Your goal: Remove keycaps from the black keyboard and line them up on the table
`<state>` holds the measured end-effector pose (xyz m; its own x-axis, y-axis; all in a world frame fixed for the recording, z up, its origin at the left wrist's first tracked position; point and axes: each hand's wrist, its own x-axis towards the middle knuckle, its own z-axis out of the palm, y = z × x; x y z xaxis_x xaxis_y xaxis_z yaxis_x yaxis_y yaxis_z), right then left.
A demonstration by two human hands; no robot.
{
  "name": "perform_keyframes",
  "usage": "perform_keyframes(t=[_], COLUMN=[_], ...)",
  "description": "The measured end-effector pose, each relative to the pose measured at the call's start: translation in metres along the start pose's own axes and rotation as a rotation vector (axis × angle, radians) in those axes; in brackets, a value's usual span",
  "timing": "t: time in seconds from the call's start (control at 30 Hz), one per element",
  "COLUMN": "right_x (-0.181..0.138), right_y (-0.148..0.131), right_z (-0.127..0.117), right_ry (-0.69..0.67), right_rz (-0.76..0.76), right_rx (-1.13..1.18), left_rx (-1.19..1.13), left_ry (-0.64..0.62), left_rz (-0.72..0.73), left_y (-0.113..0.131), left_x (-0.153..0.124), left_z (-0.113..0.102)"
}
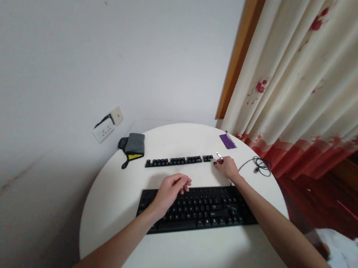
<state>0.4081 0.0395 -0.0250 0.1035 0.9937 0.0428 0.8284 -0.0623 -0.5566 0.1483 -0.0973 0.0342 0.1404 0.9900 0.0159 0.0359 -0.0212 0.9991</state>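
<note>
My right hand (226, 167) is at the far side of the table, its fingers closed round a small silvery tool (219, 155) whose exact kind I cannot make out. A small black piece, apparently a keycap (216, 162), shows at those fingertips. Just left of them is a short group of black keycaps (208, 158), in line with a longer row of keycaps (174, 161). My left hand (173, 188) hovers over the upper left of the black keyboard (197, 212), fingers loosely curled and slightly apart, with nothing visible in them. My right forearm covers part of the keyboard's right end.
The round white table (215, 254) stands against a wall. A grey and yellow cloth (135, 144) lies at its left edge, a purple packet (227, 141) at the back, and a coiled black cable (263, 165) at the right. A patterned curtain (300, 80) hangs behind.
</note>
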Motion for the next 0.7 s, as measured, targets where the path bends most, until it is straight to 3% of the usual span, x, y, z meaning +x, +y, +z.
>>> perform_keyframes(t=[0.7], right_x=[0.011], right_y=[-0.006], right_z=[0.009], right_ry=[0.011], right_rz=[-0.017], right_rx=[-0.018], left_rx=[-0.011], left_ry=[0.004], left_rz=[-0.002], left_y=[0.003], left_x=[0.001], left_z=[-0.003])
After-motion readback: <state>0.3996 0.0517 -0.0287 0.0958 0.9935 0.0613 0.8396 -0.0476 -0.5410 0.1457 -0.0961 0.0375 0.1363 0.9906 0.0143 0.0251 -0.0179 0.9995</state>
